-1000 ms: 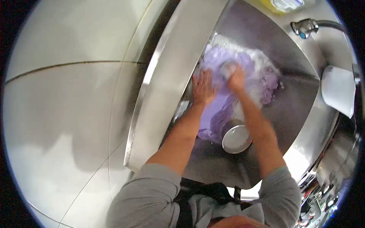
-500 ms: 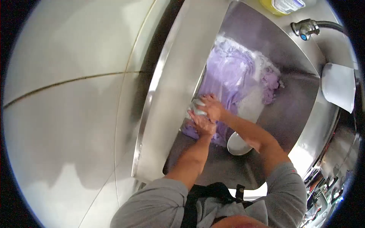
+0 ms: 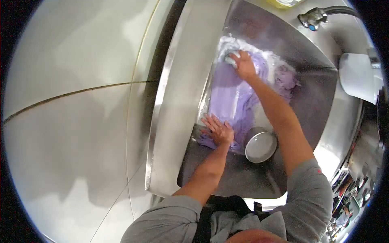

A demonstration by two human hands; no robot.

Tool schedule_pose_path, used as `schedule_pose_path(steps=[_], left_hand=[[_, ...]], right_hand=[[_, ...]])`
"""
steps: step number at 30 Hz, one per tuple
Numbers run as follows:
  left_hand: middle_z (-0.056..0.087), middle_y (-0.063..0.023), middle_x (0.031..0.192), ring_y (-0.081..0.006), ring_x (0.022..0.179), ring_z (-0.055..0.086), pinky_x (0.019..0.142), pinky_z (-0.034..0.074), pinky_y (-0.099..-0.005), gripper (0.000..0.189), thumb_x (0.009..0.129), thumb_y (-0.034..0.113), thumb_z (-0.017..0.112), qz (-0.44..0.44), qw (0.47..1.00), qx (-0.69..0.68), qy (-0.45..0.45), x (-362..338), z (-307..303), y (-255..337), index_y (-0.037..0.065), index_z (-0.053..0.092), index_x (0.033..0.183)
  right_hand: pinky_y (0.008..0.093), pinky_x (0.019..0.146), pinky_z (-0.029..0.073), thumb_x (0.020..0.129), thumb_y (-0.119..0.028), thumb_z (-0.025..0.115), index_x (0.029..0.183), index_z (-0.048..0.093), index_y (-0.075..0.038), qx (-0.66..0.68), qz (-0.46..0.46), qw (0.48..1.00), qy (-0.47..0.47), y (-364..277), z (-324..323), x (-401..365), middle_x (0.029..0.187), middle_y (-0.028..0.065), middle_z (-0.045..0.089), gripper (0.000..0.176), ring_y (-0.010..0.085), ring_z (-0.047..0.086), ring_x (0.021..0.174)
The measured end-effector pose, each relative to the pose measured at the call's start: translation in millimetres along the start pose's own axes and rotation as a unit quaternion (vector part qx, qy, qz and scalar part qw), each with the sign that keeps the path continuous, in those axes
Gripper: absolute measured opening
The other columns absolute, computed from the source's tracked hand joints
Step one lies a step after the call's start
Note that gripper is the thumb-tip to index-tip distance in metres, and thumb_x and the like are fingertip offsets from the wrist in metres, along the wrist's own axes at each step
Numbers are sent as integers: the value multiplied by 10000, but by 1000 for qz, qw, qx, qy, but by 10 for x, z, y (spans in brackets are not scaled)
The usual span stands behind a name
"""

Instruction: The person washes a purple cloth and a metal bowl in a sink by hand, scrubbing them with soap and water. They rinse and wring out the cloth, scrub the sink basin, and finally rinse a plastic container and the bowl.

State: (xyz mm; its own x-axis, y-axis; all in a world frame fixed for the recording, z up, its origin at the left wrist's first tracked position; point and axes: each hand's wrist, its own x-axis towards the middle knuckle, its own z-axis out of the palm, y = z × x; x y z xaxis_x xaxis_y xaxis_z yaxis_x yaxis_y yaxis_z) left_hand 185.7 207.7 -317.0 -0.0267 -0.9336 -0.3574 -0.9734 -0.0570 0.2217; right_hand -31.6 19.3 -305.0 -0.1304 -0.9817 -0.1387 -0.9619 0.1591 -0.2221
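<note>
A wet purple cloth (image 3: 227, 95) lies spread and bunched in the steel sink (image 3: 308, 117), with white suds along its far edge. My right hand (image 3: 246, 67) is closed on a pale, whitish lump (image 3: 232, 60), pressed to the cloth's far left part; its kind is not clear. Flat on the near left part of the cloth rests my left hand (image 3: 219, 130), fingers spread and holding nothing. Between my forearms, a round metal pot (image 3: 260, 148) stands in the sink beside the cloth.
A tap (image 3: 313, 19) is mounted at the sink's far right, near a yellow container (image 3: 285, 3) cut off by the frame. A white plastic piece (image 3: 358, 77) sits on the right ledge. A tiled wall (image 3: 73, 129) runs along the left.
My hands were together at the cloth's left edge. My right hand has slid away to the far end with the pale lump, while my left hand stays near and has its fingers spread.
</note>
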Motion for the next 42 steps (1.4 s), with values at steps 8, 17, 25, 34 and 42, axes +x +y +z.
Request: schedule_pose_path(steps=[8, 17, 25, 34, 42], left_hand=[[224, -100, 1518, -264, 1420, 150, 1054, 107, -661, 679, 800, 227, 513, 353, 935, -7, -35, 944, -302, 1095, 16, 302, 1410], [193, -148, 1523, -286, 1399, 208, 1103, 44, -590, 730, 895, 457, 418, 162, 986, 29, 30, 542, -161, -46, 15, 230, 1444], [203, -166, 1514, -295, 1391, 217, 1102, 78, -573, 757, 892, 493, 396, 182, 966, 4, 182, 289, 61, -345, -24, 255, 1428], [121, -248, 1512, -366, 1415, 63, 1085, -11, -607, 834, 883, 557, 343, 91, 994, 48, 35, 242, -56, -213, -79, 237, 1412], [130, -263, 1504, -375, 1408, 92, 1078, -24, -615, 850, 859, 554, 380, 102, 994, 23, -10, 202, 29, -262, -83, 250, 1406]], right_hand=[[386, 897, 458, 813, -91, 650, 1214, 529, -7, 385, 278, 866, 155, 898, 729, -924, 1107, 210, 591, 427, 359, 600, 966], [418, 915, 426, 854, -218, 565, 1186, 559, -106, 175, 178, 961, 122, 219, 142, -980, 1173, 211, 562, 350, 354, 552, 1039], [493, 833, 464, 879, -322, 512, 1267, 505, -59, -20, -30, 988, 149, -396, 1377, -1139, 1143, 255, 557, 469, 349, 577, 957], [476, 944, 386, 850, -295, 555, 1272, 509, -158, -3, -35, 996, 79, -775, 821, -894, 1239, 234, 507, 446, 344, 492, 1129], [485, 1021, 326, 835, -297, 582, 1299, 482, -166, -30, 23, 995, 90, -1065, 566, -763, 1326, 231, 460, 493, 329, 428, 1243]])
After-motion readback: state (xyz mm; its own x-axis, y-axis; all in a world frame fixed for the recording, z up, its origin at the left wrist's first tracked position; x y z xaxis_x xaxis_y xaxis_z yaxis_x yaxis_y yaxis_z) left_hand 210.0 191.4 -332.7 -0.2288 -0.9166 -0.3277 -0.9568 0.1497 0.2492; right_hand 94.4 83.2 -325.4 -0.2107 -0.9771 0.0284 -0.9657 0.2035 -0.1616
